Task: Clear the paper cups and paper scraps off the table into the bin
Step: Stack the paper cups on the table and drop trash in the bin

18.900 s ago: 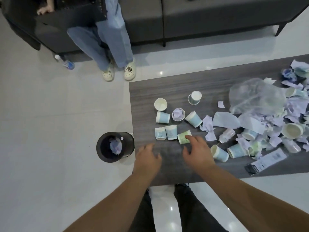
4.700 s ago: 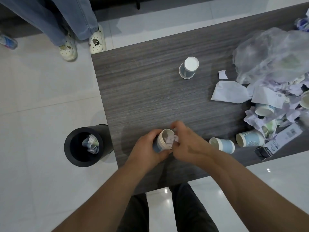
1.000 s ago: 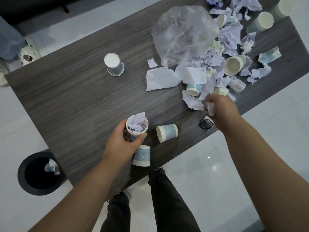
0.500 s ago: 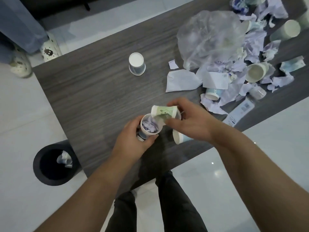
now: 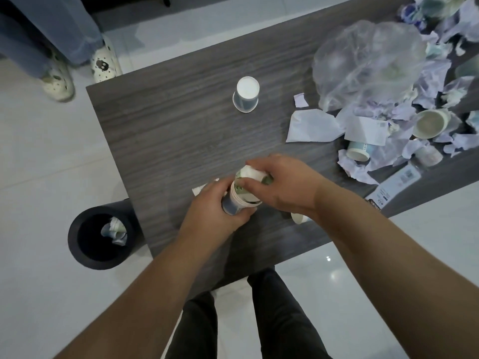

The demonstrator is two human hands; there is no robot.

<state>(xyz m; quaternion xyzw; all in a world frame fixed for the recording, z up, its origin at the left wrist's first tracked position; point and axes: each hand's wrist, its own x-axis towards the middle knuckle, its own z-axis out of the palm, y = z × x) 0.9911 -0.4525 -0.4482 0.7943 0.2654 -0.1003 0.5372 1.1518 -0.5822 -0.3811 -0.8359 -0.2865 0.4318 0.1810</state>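
The left hand (image 5: 216, 211) is wrapped around a blue cup (image 5: 231, 204) held upright just above the near part of the table (image 5: 166, 130), its fingers closed around the wall. The right hand (image 5: 282, 186) pinches a crushed green cup (image 5: 252, 174), fingers curled tight on it, and presses it down into the blue cup's mouth.

The risk lies in that push — the green cup sits crooked and only partly inside, so it could spring back out or tip the blue cup over and spill whatever is packed in it. Too hard a squeeze from the left hand could buckle the thin wall and loosen the load.

The bin (image 5: 99, 238) stands on the floor off the table's left corner, well apart from the hands, with a few scraps already in it; a loosely stuffed cup carried over that gap could shed paper onto the tiles.

An upturned cup (image 5: 246, 95) and a large heap of scraps (image 5: 404, 130) beside a plastic bag (image 5: 368, 63) remain — most of the job.
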